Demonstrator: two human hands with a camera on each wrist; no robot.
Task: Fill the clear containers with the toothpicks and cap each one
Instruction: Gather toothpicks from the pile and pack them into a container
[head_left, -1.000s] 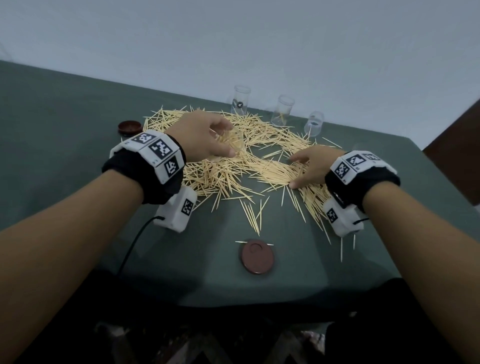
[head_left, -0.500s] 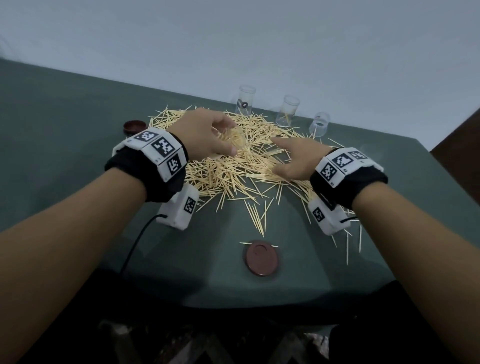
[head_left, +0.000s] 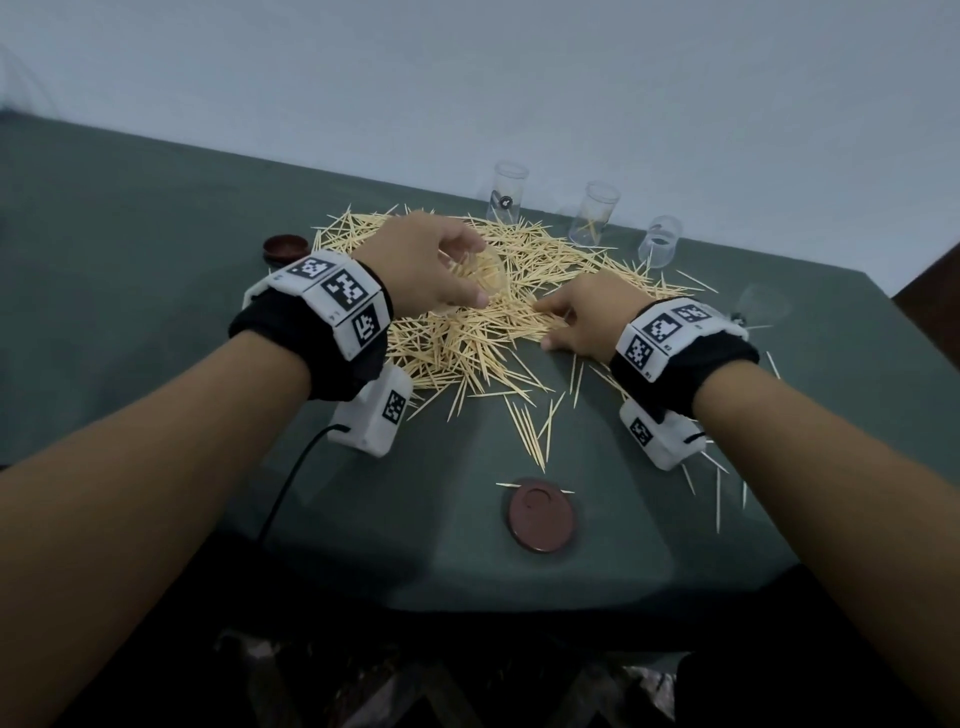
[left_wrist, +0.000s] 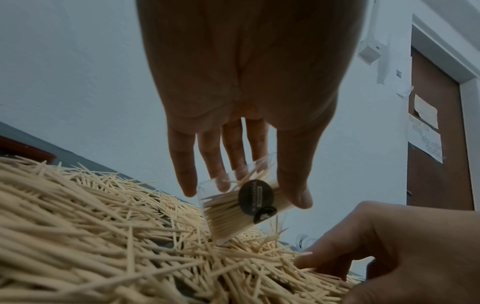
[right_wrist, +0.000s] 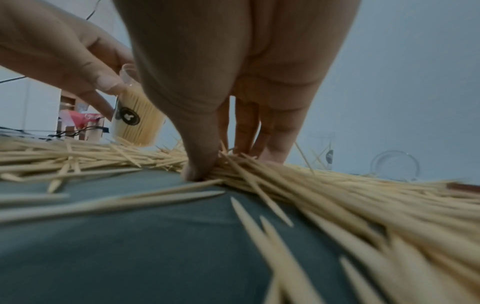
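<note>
Toward the table's far edge, amid the toothpick heap (head_left: 488, 332), the left hand (head_left: 426, 270) grasps a tilted, nearly full container (left_wrist: 241, 207); just right, the right hand (head_left: 587, 317) pinches a bundle (right_wrist: 233, 172), nearer its mouth.

the round black sticker (left_wrist: 255, 197) on the clear container (left_wrist: 241, 207) carries print too blurred to read.

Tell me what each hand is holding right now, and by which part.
The left hand holds a clear container of toothpicks by its side wall, fingers opposite thumb. The right hand pinches a bunch of toothpicks on the table, near their ends.
</note>
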